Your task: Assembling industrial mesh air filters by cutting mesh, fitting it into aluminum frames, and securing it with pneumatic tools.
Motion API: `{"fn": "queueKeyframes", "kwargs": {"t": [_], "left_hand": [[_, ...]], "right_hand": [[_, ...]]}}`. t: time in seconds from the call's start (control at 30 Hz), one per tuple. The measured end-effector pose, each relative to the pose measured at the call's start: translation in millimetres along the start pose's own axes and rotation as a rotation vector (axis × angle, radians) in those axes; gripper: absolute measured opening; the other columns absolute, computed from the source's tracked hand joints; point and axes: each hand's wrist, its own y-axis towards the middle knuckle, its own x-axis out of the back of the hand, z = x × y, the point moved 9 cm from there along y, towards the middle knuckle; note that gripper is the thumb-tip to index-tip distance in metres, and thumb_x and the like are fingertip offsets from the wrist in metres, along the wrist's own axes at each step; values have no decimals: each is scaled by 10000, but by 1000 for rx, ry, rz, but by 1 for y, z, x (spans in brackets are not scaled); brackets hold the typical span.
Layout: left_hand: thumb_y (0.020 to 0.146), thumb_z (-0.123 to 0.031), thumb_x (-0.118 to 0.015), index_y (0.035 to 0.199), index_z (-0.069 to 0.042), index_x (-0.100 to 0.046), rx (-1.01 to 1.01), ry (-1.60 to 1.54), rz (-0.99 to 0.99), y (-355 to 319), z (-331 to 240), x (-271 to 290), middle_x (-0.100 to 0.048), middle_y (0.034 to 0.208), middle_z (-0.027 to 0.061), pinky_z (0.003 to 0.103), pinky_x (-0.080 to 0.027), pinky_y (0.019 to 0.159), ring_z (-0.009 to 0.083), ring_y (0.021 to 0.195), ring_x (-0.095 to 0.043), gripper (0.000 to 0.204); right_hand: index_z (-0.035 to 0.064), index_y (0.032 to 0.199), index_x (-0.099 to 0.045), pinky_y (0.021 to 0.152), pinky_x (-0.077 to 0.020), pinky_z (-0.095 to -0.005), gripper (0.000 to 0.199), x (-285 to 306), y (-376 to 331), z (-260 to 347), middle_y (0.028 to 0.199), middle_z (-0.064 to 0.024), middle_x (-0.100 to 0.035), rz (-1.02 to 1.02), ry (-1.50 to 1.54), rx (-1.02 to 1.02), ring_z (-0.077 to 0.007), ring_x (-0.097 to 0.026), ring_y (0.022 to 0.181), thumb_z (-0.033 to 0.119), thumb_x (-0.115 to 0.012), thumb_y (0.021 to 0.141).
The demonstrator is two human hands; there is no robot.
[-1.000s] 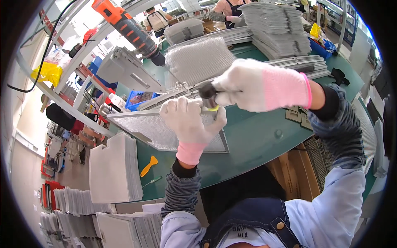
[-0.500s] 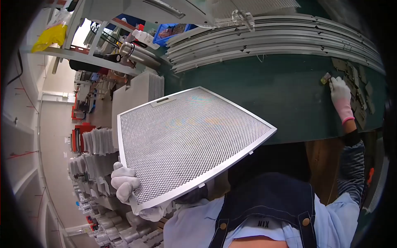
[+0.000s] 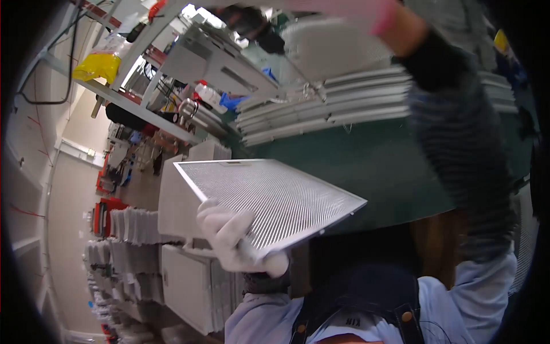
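A framed metal mesh filter panel (image 3: 275,200), silver with a slim rim, tilts over the near left part of the bench. Gripping its lower left corner is my left hand (image 3: 229,235) in a pale glove, fingers closed round the frame. High up at the top edge, my right hand (image 3: 349,10), in a pink-and-white glove, is smeared by motion and partly cut off. A dark power screwdriver (image 3: 249,26) with a long thin bit is near it; whether my right fingers touch or hold it is unclear.
Stacked long metal strips or frames (image 3: 344,103) lie along the far side of the green bench (image 3: 366,155). At left are stacks of pale panels (image 3: 186,281), a steel flask (image 3: 197,112) and a shelf frame with a yellow bag (image 3: 97,67).
My right hand has risen from the small pieces at the bench's right to the top of the view. The panel tilts flatter, and a dark power screwdriver has come into sight.
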Motion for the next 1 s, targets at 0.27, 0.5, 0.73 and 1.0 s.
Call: {"fn": "queueKeyframes", "kwargs": {"t": [0.27, 0.5, 0.73, 1.0], "left_hand": [[535, -302, -762, 934, -115, -627, -82, 79, 158, 13, 23, -82, -446, 753, 43, 413, -345, 774, 260, 741, -467, 461], [576, -315, -773, 916, -128, -633, -123, 14, 114, 20, 28, -102, -447, 755, 26, 415, -343, 748, 230, 746, -453, 413], [637, -362, -755, 972, -132, -673, -143, 35, 75, 25, 34, -120, -436, 680, 33, 420, -354, 760, 233, 691, -467, 414], [667, -381, -740, 914, -206, -717, -47, 40, 187, 23, 39, -126, -437, 571, 17, 431, -362, 789, 223, 593, -468, 303]], "right_hand": [[52, 962, -607, 504, -449, -282, 220, -33, 66, -17, 741, -30, -597, -101, 227, 78, -129, -563, 563, 154, -665, 777], [50, 874, -589, 433, -427, -288, 262, 45, 16, 50, 641, -33, -565, -276, 100, 214, -132, -549, 524, 303, -542, 925], [-2, 856, -580, 454, -447, -289, 348, 41, -7, 99, 596, -38, -530, -369, 136, 166, -151, -545, 489, 341, -564, 912], [-12, 893, -567, 484, -467, -287, 366, 24, -3, 83, 633, -45, -533, -351, 165, 108, -151, -551, 505, 353, -587, 899]]}}
